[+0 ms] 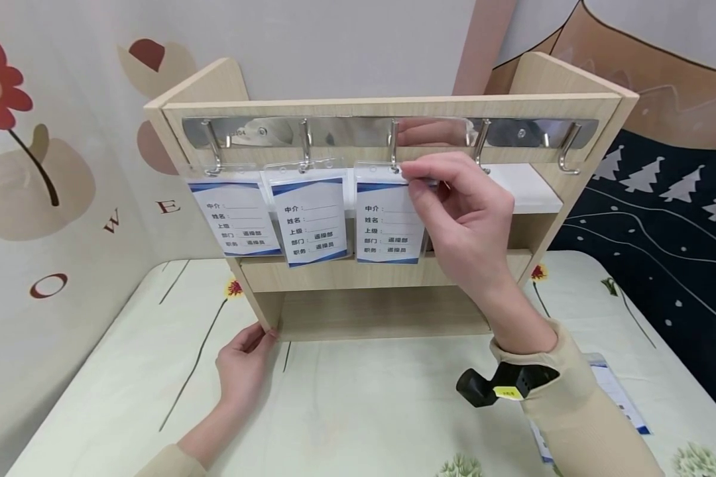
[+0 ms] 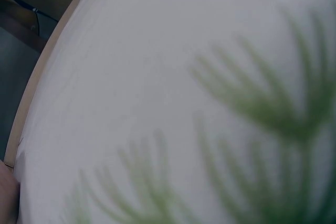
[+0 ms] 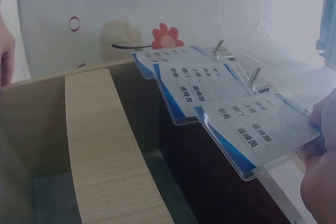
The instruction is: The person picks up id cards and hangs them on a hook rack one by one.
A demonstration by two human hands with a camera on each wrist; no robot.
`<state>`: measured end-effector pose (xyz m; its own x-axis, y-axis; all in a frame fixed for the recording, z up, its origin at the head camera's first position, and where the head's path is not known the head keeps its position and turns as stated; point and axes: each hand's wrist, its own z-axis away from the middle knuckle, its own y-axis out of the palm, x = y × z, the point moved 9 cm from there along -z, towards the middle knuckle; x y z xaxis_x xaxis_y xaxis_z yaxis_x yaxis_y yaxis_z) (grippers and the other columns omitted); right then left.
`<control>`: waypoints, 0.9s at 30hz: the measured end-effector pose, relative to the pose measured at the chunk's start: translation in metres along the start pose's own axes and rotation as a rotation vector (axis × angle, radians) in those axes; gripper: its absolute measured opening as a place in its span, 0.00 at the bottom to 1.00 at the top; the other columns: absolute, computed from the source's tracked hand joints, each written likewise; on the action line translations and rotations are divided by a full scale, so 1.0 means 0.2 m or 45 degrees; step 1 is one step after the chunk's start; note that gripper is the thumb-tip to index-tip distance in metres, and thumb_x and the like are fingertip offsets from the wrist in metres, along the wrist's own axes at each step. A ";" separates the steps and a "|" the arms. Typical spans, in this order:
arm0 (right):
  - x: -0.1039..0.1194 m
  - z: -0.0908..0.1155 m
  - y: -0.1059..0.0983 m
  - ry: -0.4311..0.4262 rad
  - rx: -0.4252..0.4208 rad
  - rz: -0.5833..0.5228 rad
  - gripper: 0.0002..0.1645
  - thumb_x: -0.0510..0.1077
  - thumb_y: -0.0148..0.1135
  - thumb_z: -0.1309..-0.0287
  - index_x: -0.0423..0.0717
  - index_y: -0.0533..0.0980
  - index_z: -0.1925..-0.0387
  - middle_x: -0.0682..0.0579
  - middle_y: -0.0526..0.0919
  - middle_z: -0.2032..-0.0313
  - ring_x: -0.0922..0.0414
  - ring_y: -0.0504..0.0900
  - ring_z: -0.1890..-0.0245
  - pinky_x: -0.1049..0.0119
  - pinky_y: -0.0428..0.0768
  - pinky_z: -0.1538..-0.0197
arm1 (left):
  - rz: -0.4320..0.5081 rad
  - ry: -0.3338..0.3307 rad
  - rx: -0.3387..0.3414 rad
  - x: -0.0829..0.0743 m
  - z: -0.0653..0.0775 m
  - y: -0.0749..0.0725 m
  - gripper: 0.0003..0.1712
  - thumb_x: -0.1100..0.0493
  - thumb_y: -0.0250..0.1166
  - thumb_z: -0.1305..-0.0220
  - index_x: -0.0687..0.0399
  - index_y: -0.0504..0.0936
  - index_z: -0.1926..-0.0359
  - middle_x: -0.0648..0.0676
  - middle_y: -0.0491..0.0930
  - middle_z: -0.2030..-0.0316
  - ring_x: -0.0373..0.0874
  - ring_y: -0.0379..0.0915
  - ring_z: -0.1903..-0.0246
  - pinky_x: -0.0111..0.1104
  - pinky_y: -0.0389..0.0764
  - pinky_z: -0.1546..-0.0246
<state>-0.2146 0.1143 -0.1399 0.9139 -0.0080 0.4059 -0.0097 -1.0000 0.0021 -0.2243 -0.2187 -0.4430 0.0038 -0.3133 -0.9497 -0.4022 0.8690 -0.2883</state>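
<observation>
While the right hand [image 1: 474,218] is pinching the third badge [image 1: 388,222], the left hand [image 1: 244,364] is gripping the shelf [image 1: 388,275]

As I am watching this rig from afar, the right sleeve [image 1: 591,424] is reaching in nearest to me, with a black wrist camera [image 1: 516,381] sitting at its cuff. Under that forearm, loose cards [image 1: 623,394] are lying partly hidden on the floral sheet [image 1: 382,404] (the left wrist view is giving me mostly its blurred green print). Well to the left, the left hand's thumb and fingers are clamping the foot of the shelf's left side panel.

Farther up, the right hand's thumb and forefinger are pressing together on the third badge's upper right corner. That badge is facing me, its top edge lying at the third hook; I cannot tell whether the hook is passing through it. Leftward, the middle badge [image 1: 310,222] is hanging from the second hook, tilting slightly, and the left badge [image 1: 235,218] is hanging from the first.

Behind the badges, a white block [image 1: 525,189] is resting in the shelf, and above them a shiny metal rail [image 1: 346,131] is carrying the hooks. Farthest off, a pale patterned curtain [image 1: 346,46] is rising, with a dark tree-printed cloth [image 1: 674,265] showing at the right.
</observation>
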 end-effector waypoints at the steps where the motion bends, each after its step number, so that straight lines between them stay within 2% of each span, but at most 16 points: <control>1: 0.00 0.00 0.00 -0.002 -0.004 0.003 0.10 0.20 0.58 0.40 0.24 0.82 0.59 0.41 0.85 0.61 0.57 0.80 0.59 0.73 0.77 0.63 | 0.002 0.000 -0.001 0.00 0.00 0.00 0.17 0.65 0.66 0.30 0.66 0.83 0.42 0.66 0.84 0.47 0.19 0.77 0.61 0.15 0.78 0.58; 3: 0.00 0.00 0.00 -0.005 -0.011 0.004 0.11 0.20 0.58 0.41 0.24 0.82 0.59 0.39 0.85 0.61 0.58 0.80 0.60 0.73 0.77 0.62 | 0.007 0.001 -0.004 0.00 0.00 0.00 0.17 0.65 0.66 0.30 0.66 0.84 0.43 0.66 0.84 0.47 0.19 0.77 0.62 0.15 0.79 0.58; 7: -0.01 0.00 -0.01 0.009 -0.014 0.030 0.11 0.20 0.58 0.41 0.24 0.82 0.59 0.41 0.85 0.61 0.59 0.80 0.60 0.74 0.76 0.64 | 0.007 0.004 -0.006 0.00 -0.01 0.00 0.17 0.66 0.66 0.30 0.66 0.83 0.43 0.66 0.84 0.48 0.19 0.77 0.62 0.15 0.79 0.59; 13: -0.03 0.00 0.00 0.074 0.057 0.088 0.11 0.23 0.61 0.38 0.25 0.82 0.55 0.41 0.85 0.57 0.58 0.81 0.61 0.74 0.77 0.65 | 0.003 0.006 -0.012 0.00 -0.01 0.00 0.17 0.66 0.66 0.31 0.66 0.83 0.42 0.66 0.84 0.48 0.19 0.76 0.62 0.15 0.79 0.58; 17: -0.05 0.01 0.01 0.120 0.084 0.079 0.12 0.22 0.60 0.37 0.24 0.81 0.53 0.40 0.84 0.56 0.56 0.82 0.59 0.74 0.81 0.60 | -0.001 0.005 -0.016 0.00 -0.01 0.00 0.17 0.66 0.66 0.31 0.66 0.84 0.43 0.66 0.84 0.48 0.18 0.76 0.62 0.15 0.79 0.58; 22: -0.07 0.03 0.03 0.157 0.085 0.031 0.14 0.19 0.56 0.38 0.22 0.79 0.52 0.37 0.82 0.53 0.53 0.83 0.54 0.66 0.84 0.47 | -0.006 0.007 -0.019 0.00 -0.01 0.00 0.17 0.66 0.66 0.31 0.66 0.84 0.43 0.66 0.85 0.48 0.18 0.76 0.62 0.15 0.78 0.59; 27: -0.09 0.04 0.03 0.190 0.047 0.021 0.14 0.18 0.56 0.39 0.22 0.79 0.52 0.36 0.82 0.54 0.53 0.83 0.55 0.67 0.84 0.49 | -0.011 0.011 -0.017 0.00 0.00 0.00 0.17 0.66 0.66 0.30 0.66 0.84 0.43 0.65 0.85 0.48 0.18 0.76 0.62 0.15 0.78 0.58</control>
<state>-0.2280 0.1085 -0.1545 0.8432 -0.0262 0.5370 -0.0065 -0.9992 -0.0385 -0.2250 -0.2194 -0.4432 -0.0002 -0.3242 -0.9460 -0.4142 0.8611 -0.2950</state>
